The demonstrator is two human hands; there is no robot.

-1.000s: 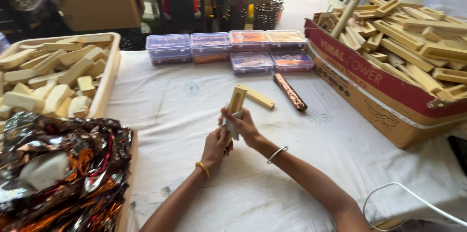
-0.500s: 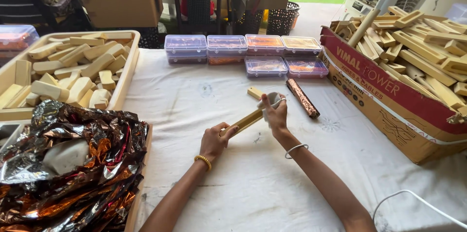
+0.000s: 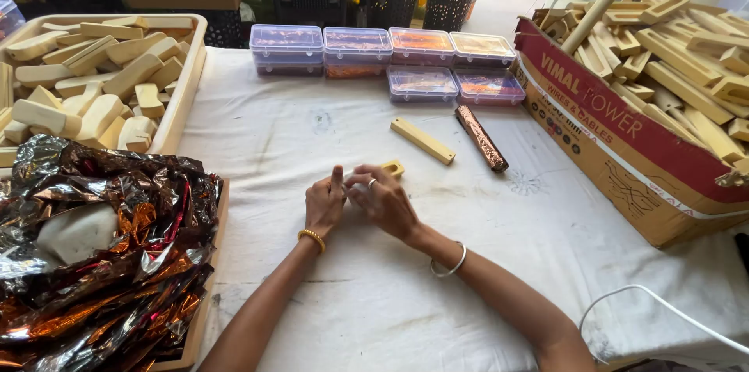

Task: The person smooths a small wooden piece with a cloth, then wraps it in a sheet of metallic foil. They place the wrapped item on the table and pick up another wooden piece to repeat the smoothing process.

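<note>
**Desk:** Centrally, what is shown at the white tablecloth (image 3: 374,294)?

**Photographer:** A pale wooden stick (image 3: 392,167) is gripped at mid-table between the left hand (image 3: 324,204) and the right hand (image 3: 386,202). Only its far end is seen, poking out past the right knuckles. The fingers of both hands are curled together and closed on it, and the left thumb is raised. Whether anything else is pinched inside the hands cannot be told.

**Desk:** Which step is judged to be in hand?

**Photographer:** A close-up handling step, most likely. The stick is being held and worked at the fingertips rather than picked up or laid down. A bare stick (image 3: 422,140) and a foil-wrapped stick (image 3: 481,138) are laid just beyond the hands, apart from each other. Crumpled foil sheets (image 3: 101,247) are heaped at the near left, so a wrapping job is suggested.

**Desk:** And what is called for by a next move?

**Photographer:** A firm hold by one hand is needed if the other is to be freed for a reach to the foil. More bare sticks are stocked in the wooden tray (image 3: 187,83) at left and in the cardboard box (image 3: 616,145) at right. Lidded plastic boxes (image 3: 355,42) are lined up at the back.
</note>
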